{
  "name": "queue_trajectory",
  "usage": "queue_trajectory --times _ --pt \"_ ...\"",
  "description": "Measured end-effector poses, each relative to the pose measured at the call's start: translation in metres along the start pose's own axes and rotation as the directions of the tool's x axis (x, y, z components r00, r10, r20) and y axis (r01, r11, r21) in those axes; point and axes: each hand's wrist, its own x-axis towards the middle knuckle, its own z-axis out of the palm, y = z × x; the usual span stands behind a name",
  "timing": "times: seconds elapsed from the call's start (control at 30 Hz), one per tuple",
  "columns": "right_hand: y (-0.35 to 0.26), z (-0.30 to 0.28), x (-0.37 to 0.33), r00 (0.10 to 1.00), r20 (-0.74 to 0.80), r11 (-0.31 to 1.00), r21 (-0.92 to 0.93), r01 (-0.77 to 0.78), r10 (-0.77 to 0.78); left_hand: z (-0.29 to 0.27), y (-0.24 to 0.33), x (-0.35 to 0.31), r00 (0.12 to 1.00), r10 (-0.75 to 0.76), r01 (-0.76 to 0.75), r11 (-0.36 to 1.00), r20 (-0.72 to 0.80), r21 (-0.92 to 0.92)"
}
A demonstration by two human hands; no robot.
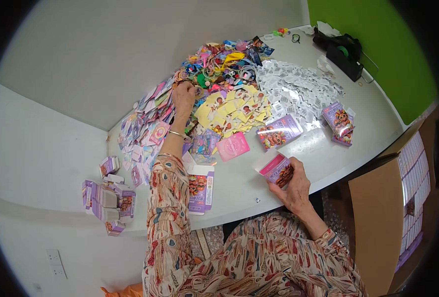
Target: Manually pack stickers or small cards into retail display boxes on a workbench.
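Observation:
My left hand (184, 98) reaches into the far pile, its fingers bent down where the small colourful toys (219, 62) meet the heaped cards (152, 106). Whatever those fingers pinch is too small or hidden to name. Near the table's front edge, my right hand (294, 190) grips a small purple carton (280, 173), tilted, with a pink inside showing at its top. Between the hands lie a pink packet (232, 146) and a larger purple box (279, 132). Below my left forearm rests a flattened purple-and-white carton (201, 189).
Yellow picture cards (236, 110) and white printed slips (298, 91) spread across the table's middle. Stacked purple boxes (338, 121) stand at right, more cartons (108, 198) at left. A black device (345, 62) sits far right. Beside the table is a big cardboard box (378, 222) of packed cartons.

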Motion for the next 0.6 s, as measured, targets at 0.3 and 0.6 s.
queue_trajectory --times 0.3,0.6 --pt "-0.002 0.002 0.000 1.000 -0.004 1.000 -0.001 0.011 -0.011 -0.043 -0.021 -0.010 0.963 -0.129 0.189 0.950 0.238 -0.248" --pt "-0.004 0.001 0.002 1.000 0.017 1.000 0.009 0.019 -0.020 -0.110 -0.025 -0.047 0.748 -0.304 0.561 0.765 0.590 -0.317"
